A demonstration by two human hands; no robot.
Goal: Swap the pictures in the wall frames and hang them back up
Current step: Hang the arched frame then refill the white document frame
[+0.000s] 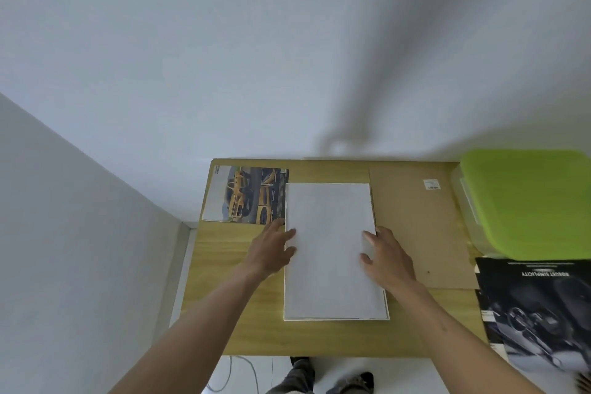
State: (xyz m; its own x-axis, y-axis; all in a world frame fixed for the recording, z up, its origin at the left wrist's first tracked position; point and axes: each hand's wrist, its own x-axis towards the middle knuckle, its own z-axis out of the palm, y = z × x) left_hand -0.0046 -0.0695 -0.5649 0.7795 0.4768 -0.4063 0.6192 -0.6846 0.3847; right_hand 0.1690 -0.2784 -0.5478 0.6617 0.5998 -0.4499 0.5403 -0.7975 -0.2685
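A lime-green lidded bin [531, 201] sits at the wooden table's [236, 297] far right corner against the wall [224, 57].

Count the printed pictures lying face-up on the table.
2: a yellow car picture at the table's far left corner, and a dark picture at its right edge. The white sheet may hide more.
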